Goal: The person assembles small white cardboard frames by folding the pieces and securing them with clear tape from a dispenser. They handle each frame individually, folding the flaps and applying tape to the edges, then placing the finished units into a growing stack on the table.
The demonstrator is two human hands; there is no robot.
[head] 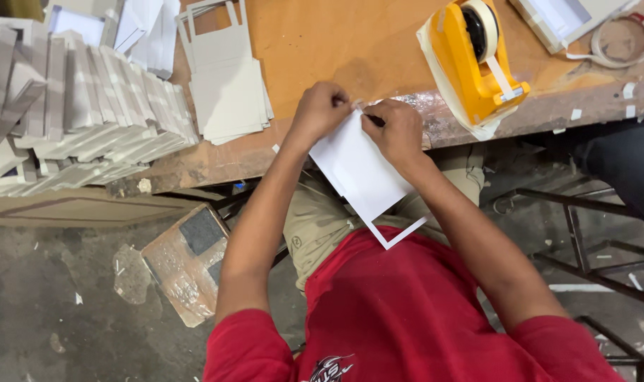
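At the far left of the frame folded grey card pieces [74, 106] lie stacked, flat blanks [226, 88] beside them. At centre the left hand [320, 110] and right hand [396, 127] both pinch shut on the top corner of a white card sheet [357, 170] at the table edge [194, 166]. That sheet could crease or slip askew if either pinch loosens. A yellow tape dispenser [478, 60] stands upper right.

A worn wooden bench [336, 42] carries a yellow tape dispenser [478, 60], a loose stack of grey card cut-outs [226, 92], rows of folded card pieces [81, 113] at its far side, and what seems to be a tape roll [623, 39]. Small white scraps [630, 90] dot its chipped edge.
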